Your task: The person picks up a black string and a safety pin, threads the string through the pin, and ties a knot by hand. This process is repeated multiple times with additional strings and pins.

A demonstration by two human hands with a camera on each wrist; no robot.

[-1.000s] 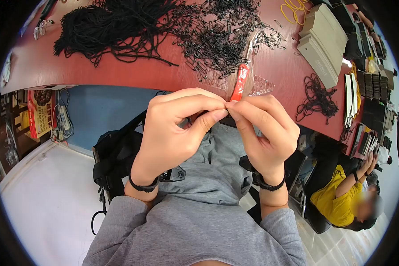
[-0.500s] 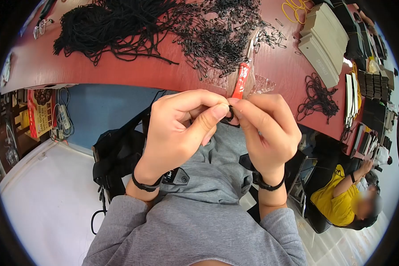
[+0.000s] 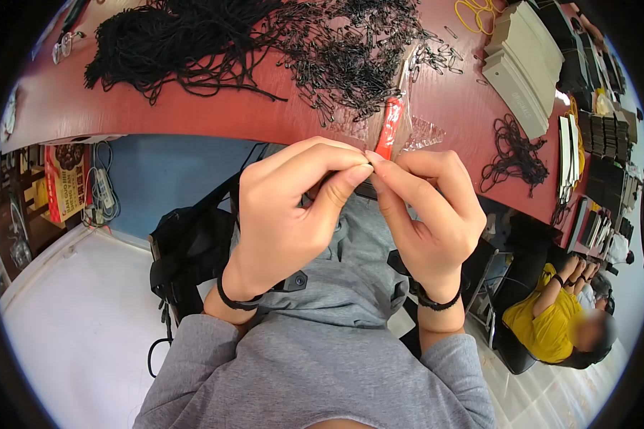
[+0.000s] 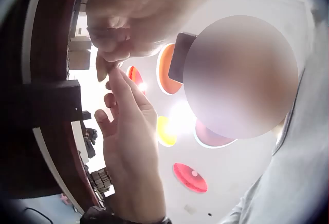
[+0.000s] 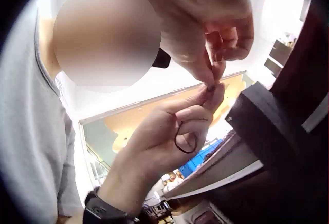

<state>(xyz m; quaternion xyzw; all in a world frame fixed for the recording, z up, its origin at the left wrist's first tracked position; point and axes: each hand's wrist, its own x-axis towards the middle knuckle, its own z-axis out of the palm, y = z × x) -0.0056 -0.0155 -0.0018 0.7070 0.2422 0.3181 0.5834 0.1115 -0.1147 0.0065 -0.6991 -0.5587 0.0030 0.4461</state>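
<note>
Both hands meet fingertip to fingertip just below the red table's [image 3: 193, 114] front edge. My left hand [image 3: 361, 170] pinches a thin black cord loop [image 5: 185, 139], which hangs against its curled fingers in the right wrist view. My right hand [image 3: 376, 170] pinches the same small black piece at the point where the thumbs and forefingers touch [image 5: 211, 86]. What sits exactly between the fingertips is too small to make out. On the table above lie a heap of black cords [image 3: 172, 43] and a heap of black safety pins [image 3: 358, 57].
A clear bag with a red strip [image 3: 390, 129] lies at the table edge just above the hands. Stacked grey cards [image 3: 522, 71], a small cord bunch [image 3: 511, 154] and yellow rubber bands [image 3: 472, 14] lie at the right. A black bag [image 3: 186, 257] sits on the floor, and a person in yellow [image 3: 544, 322] is seated at the right.
Half a second ago a small black loop showed between the thumbs; now the fingertips have drawn together over it. Both hands stay in about the same place.
</note>
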